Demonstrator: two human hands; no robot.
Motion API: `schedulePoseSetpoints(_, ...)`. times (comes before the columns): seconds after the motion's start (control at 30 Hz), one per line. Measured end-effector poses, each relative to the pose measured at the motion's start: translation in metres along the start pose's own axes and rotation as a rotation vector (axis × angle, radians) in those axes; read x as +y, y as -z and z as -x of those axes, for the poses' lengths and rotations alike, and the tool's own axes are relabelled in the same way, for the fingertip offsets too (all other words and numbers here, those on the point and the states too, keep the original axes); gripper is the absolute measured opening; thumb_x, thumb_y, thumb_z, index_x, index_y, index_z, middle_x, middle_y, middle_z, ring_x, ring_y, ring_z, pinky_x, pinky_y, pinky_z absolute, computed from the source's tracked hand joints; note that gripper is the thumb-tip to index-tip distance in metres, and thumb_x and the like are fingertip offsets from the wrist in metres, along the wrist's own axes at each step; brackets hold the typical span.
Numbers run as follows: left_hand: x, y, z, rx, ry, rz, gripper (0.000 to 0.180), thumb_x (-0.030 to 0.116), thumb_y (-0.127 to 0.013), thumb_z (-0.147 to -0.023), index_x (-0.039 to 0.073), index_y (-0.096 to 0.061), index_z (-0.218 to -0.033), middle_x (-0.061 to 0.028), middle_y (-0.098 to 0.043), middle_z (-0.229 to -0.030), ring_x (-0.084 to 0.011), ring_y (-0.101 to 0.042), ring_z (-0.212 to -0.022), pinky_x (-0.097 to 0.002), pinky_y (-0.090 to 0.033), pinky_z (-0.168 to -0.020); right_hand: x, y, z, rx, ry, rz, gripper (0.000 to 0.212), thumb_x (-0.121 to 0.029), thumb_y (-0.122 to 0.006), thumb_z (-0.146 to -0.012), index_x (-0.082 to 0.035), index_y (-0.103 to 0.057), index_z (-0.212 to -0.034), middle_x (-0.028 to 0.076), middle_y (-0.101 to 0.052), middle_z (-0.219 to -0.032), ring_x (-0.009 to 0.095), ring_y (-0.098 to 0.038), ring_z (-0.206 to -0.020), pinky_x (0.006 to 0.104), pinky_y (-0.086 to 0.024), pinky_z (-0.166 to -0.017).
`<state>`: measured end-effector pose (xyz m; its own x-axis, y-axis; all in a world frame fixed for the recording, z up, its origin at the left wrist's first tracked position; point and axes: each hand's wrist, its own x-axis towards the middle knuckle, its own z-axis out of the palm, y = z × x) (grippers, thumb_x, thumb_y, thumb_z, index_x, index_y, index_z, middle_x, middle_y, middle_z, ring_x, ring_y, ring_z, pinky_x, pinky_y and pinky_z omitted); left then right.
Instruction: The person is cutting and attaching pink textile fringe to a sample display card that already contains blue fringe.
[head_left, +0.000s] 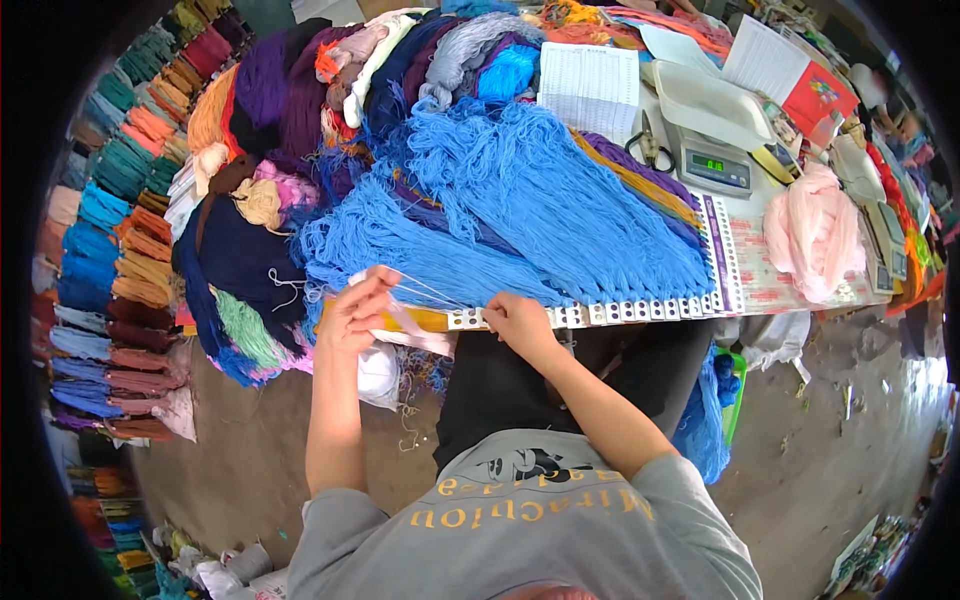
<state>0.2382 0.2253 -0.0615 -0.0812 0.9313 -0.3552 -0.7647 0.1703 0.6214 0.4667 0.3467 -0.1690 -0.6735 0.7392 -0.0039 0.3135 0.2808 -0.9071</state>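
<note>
My left hand [358, 312] is closed in a pinch on a pale thread [425, 288], raised at the table's near edge. The strand runs right, over blue yarn, toward my right hand [520, 320]. That hand is closed at a white punched card [466, 319], gripping its edge; its fingertips are partly hidden. More punched cards [610, 312] line the table edge to the right, with bundles of blue yarn [570, 215] tied into their holes and fanned out across the tabletop. A pale pink skein [408, 318] hangs beside my left hand.
Dark navy yarn [235, 250] is heaped on the left. Scissors [652, 152], a digital scale [712, 160] with a clear tray, and a printed sheet [590, 85] lie behind. A light pink skein [815, 235] sits at right. Colored skeins [90, 260] hang at far left.
</note>
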Motion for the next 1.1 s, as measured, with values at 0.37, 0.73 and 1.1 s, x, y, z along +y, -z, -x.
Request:
schedulePoseSetpoints(0.37, -0.072, -0.001, -0.036, 0.441, -0.079, -1.049, 0.016, 0.023, -0.059, -0.083, 0.009, -0.064, -0.078, 0.0023, -0.054, -0.059, -0.0050, -0.045, -0.050, -0.0222, -0.031, -0.043, -0.001, 0.000, 0.005, -0.042, -0.087, -0.072, 0.025, -0.030, -0.052, -0.086, -0.007, -0.062, -0.089, 0.009, -0.064, -0.070, 0.026, -0.062, -0.061, 0.0374, -0.048, -0.060)
schedulePoseSetpoints(0.73, 0.081, 0.050, 0.046, 1.181, -0.628, -0.844, 0.048, 0.045, -0.051, -0.088, 0.011, -0.054, -0.122, -0.0009, -0.048, -0.055, -0.0080, -0.037, -0.041, -0.0203, -0.028, -0.037, 0.002, 0.001, 0.011, 0.016, 0.028, 0.066, 0.024, -0.028, -0.047, -0.090, -0.009, -0.060, -0.087, 0.004, -0.062, -0.067, 0.021, -0.060, -0.059, 0.0344, -0.046, -0.058)
schedulePoseSetpoints(1.1, -0.118, -0.061, -0.009, 0.057, -0.097, -0.370, 0.048, 0.040, -0.044, -0.095, -0.001, -0.056, -0.116, -0.0046, -0.059, -0.092, -0.0110, -0.047, -0.063, -0.0242, -0.038, -0.054, -0.051, -0.006, 0.055, -0.020, -0.034, -0.725, 0.012, -0.009, -0.056, -0.088, 0.002, -0.058, -0.087, 0.005, -0.058, -0.074, 0.011, -0.056, -0.066, 0.0244, -0.047, -0.060)
